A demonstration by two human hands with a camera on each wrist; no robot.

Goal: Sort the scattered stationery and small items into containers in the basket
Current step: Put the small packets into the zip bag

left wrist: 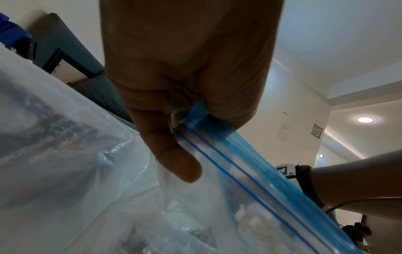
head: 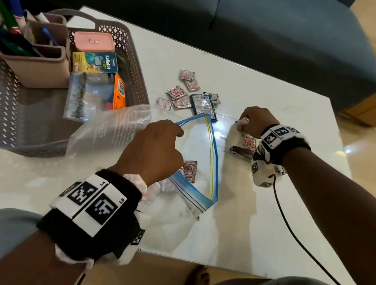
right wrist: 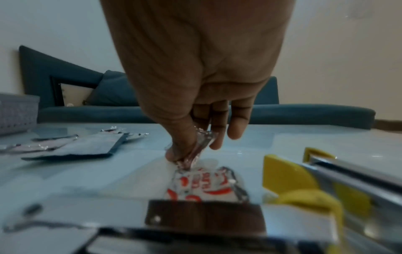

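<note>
My left hand (head: 157, 147) pinches the blue zip edge of a clear zip bag (head: 204, 159) and holds its mouth apart; the wrist view shows thumb and finger on the blue strip (left wrist: 195, 118). One red-and-white sachet (head: 189, 170) lies inside the bag. My right hand (head: 254, 121) pinches a crinkled silver sachet (right wrist: 195, 153) just off the table, right of the bag. Another red-and-white sachet (head: 248, 142) lies below that hand. Several more sachets (head: 179, 97) and a dark packet (head: 202, 105) lie scattered behind the bag.
A grey lattice basket (head: 14, 121) at the left holds a pen holder (head: 37, 66) with markers, a pink box (head: 94, 42), cartons and a clear packet. A stapler (head: 241, 151) lies by my right wrist. A loose plastic bag (head: 108, 128) drapes over the basket's corner. A blue sofa (head: 225, 13) stands behind the table.
</note>
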